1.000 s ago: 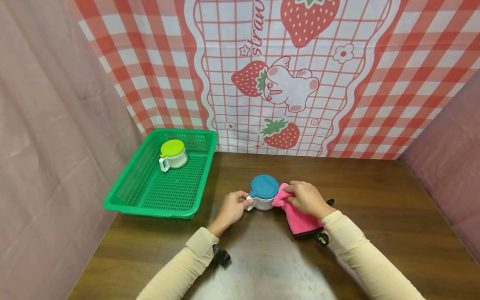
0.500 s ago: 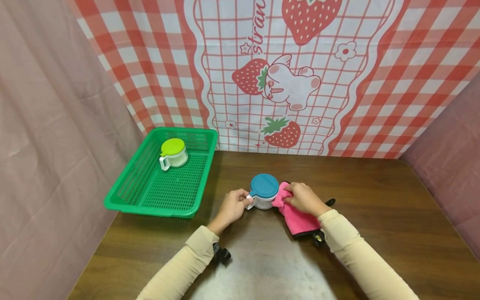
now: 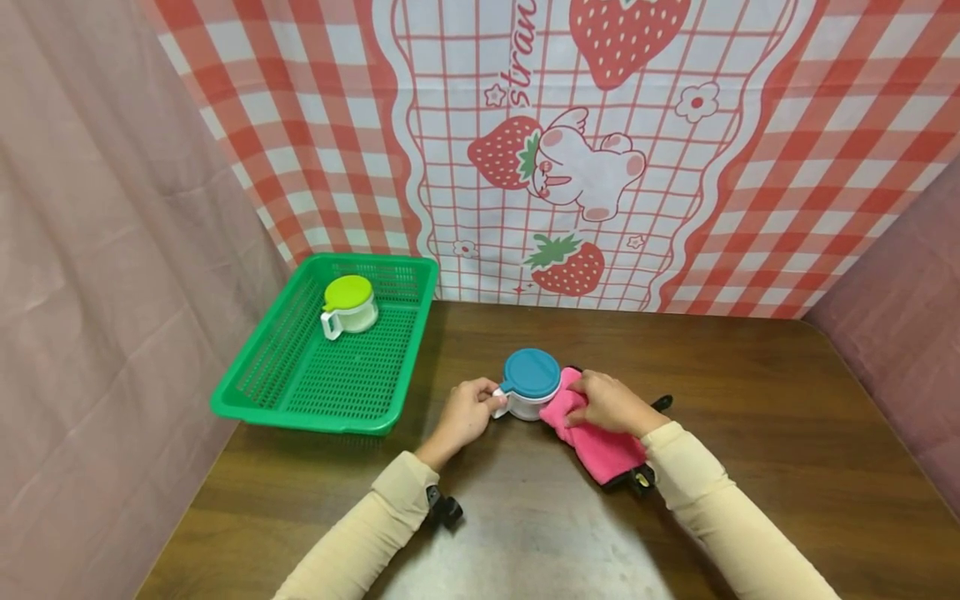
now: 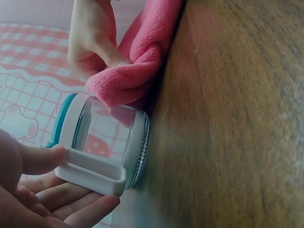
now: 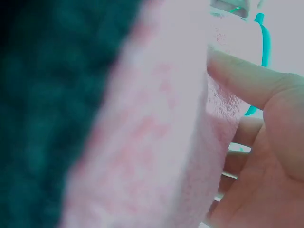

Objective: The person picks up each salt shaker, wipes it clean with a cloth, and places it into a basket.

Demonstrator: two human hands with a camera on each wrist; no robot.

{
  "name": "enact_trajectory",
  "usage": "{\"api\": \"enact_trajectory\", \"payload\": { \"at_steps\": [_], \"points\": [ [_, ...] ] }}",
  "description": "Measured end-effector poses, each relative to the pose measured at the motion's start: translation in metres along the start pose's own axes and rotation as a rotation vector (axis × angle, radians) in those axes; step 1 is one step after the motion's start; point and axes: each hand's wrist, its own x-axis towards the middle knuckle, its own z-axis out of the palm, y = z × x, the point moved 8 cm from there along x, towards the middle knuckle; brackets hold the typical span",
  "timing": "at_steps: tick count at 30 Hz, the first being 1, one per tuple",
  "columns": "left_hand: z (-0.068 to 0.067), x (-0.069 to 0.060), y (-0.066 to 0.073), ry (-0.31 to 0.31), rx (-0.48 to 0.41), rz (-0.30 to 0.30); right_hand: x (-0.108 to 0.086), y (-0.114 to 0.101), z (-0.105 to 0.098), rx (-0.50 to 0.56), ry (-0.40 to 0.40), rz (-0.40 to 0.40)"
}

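A clear jar [image 4: 107, 128] with a blue lid [image 3: 532, 372] and a white handle [image 4: 90, 171] stands upright on the table. My left hand [image 3: 467, 412] pinches that handle between thumb and fingers. On the jar's other side, my right hand [image 3: 611, 402] grips a bunched pink cloth [image 3: 607, 450] and holds it against the jar's wall. In the left wrist view the cloth's folded end touches the clear side near the lid. The right wrist view is mostly filled by blurred cloth, with the thumb [image 5: 251, 78] pressing on it.
At the left a green plastic basket [image 3: 408, 367] holds a similar jar with a lime-green lid [image 3: 348, 292]. Behind the wooden table [image 3: 750, 400] hangs a checked strawberry curtain [image 3: 480, 217]. Plain pink curtains [image 3: 112, 292] stand at the sides.
My right hand has shifted the cloth slightly down along the jar's side, and its loose lower end has swung a little. The left hand keeps its hold on the handle.
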Motion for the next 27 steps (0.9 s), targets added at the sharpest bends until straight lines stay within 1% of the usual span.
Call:
{"api": "enact_trajectory", "payload": {
  "at_steps": [4, 7, 10, 15, 20, 27],
  "points": [
    [0.0, 0.0, 0.0, 0.002, 0.002, -0.008, -0.001, -0.005, 0.003, -0.071, 0.023, -0.019],
    [0.0, 0.0, 0.0, -0.001, -0.002, -0.013, 0.0, -0.01, 0.005, -0.113, 0.072, -0.029],
    [0.0, 0.0, -0.001, -0.004, -0.006, -0.018, 0.002, -0.013, 0.006, -0.123, 0.115, -0.028],
    [0.001, 0.001, -0.001, -0.005, -0.012, -0.027, 0.002, -0.014, 0.005, -0.128, 0.144, -0.018],
    [0.001, 0.002, -0.003, -0.014, -0.025, -0.037, -0.004, -0.015, 0.001, -0.13, 0.169, -0.028],
    [0.0, 0.002, -0.004, -0.045, -0.055, -0.044, -0.015, -0.014, -0.009, -0.052, 0.258, -0.049]
  ]
}}
